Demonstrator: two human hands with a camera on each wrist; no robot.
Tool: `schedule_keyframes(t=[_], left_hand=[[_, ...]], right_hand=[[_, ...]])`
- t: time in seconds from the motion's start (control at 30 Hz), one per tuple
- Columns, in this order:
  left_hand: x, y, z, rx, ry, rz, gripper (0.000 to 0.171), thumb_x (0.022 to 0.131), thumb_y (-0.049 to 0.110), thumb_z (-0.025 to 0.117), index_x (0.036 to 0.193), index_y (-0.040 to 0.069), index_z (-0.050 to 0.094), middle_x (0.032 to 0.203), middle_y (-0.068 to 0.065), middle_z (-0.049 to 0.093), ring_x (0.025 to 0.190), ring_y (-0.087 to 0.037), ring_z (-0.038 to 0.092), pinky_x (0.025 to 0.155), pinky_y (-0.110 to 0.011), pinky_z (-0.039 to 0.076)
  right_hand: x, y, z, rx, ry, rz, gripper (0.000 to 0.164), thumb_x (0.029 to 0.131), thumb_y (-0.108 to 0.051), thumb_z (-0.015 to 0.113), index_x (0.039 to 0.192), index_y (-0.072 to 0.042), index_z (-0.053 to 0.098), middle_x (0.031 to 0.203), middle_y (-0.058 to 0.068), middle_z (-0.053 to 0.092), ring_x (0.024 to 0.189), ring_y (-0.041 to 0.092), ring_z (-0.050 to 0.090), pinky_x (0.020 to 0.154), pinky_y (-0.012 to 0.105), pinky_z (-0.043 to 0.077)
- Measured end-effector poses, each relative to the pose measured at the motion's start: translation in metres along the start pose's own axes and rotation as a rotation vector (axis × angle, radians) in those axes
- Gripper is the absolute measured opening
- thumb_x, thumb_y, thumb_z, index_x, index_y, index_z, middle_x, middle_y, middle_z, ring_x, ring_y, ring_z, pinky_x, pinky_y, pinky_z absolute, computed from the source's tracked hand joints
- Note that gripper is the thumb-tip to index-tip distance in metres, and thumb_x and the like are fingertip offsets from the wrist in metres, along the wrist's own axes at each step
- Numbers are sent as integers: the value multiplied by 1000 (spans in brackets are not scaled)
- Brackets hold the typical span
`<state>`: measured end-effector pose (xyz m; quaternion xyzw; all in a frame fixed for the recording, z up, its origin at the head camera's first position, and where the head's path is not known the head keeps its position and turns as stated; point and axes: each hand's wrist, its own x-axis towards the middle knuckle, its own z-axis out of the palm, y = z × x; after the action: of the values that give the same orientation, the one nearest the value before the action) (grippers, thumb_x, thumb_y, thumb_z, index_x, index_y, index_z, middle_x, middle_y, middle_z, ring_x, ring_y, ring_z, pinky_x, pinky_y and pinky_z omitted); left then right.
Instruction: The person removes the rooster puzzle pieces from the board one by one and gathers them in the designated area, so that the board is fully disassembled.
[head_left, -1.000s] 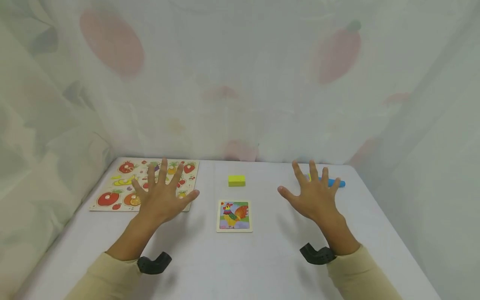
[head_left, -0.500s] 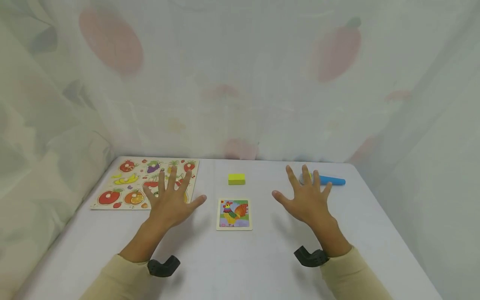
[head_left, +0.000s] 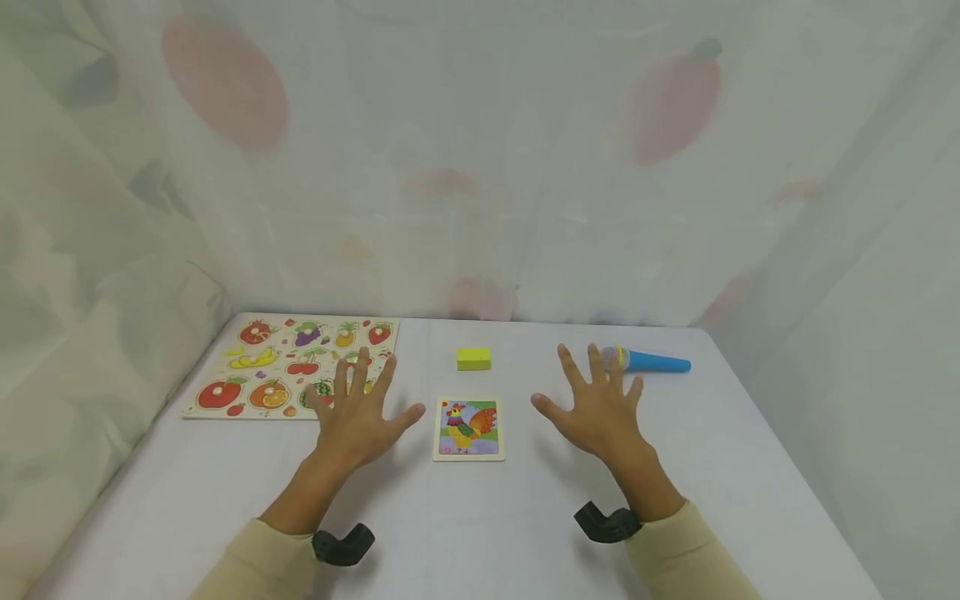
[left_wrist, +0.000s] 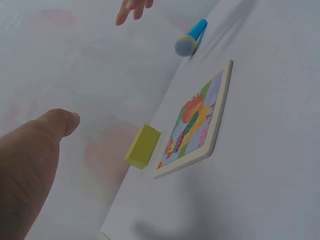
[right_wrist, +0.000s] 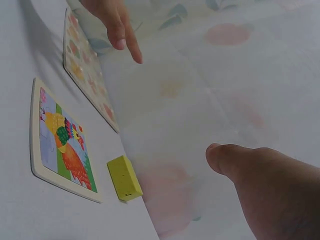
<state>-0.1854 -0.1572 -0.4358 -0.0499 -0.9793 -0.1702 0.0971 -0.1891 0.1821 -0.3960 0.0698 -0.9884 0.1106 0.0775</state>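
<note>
My left hand (head_left: pixel 356 425) is held over the table with fingers spread, overlapping the near right corner of a fruit puzzle board (head_left: pixel 258 400) in the head view. My right hand (head_left: pixel 600 414) hovers on the other side, fingers spread too, its fingertips near the head of a blue toy microphone (head_left: pixel 656 362). Between the hands lies a square rooster picture puzzle (head_left: pixel 468 429) in a cream frame. Behind that sits a yellow rectangular block (head_left: pixel 473 359). Neither hand holds anything. In the left wrist view only the thumb (left_wrist: pixel 55 125) of that hand shows up close.
A white table (head_left: pixel 480 533) carries all the things. Pale curtains with faded fruit prints (head_left: pixel 480 167) hang along its back edge and both sides. Each wrist wears a black curved camera mount (head_left: pixel 343 546).
Both hands have drawn inward and slightly back toward me, fingers still spread. More of the fruit board and the whole microphone handle now show. The objects have stayed in place.
</note>
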Motion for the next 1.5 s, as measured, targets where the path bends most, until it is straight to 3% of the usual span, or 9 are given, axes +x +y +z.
schedule_keyframes(t=[0.43,0.67,1.0,1.5], left_hand=[[-5,3,23,-72,-4,27,88,84,76,43,153,22,31,160,-15,8,142,-42,-3,95,-76,-10],[-9,4,35,-69,32,93,75,87,66,51,149,27,39,158,-15,16,141,-43,7,96,-77,-3],[-11,8,56,-148,79,229,58,87,52,63,140,30,54,156,-14,25,140,-44,16,96,-77,3],[-11,17,74,-202,-34,298,42,89,49,62,125,28,67,153,-15,31,139,-45,17,98,-75,3]], right_hand=[[-1,-9,20,40,-27,-16,91,82,-79,40,155,-26,24,156,21,19,138,50,10,98,76,2],[1,-10,32,52,-64,-12,91,82,-80,39,155,-27,23,156,20,19,139,49,9,99,75,2],[4,-13,44,88,-92,-15,90,82,-79,41,155,-28,22,156,20,18,140,48,9,99,74,2],[9,-19,62,146,-132,-71,86,85,-72,46,155,-28,23,157,18,19,140,46,10,102,72,6]])
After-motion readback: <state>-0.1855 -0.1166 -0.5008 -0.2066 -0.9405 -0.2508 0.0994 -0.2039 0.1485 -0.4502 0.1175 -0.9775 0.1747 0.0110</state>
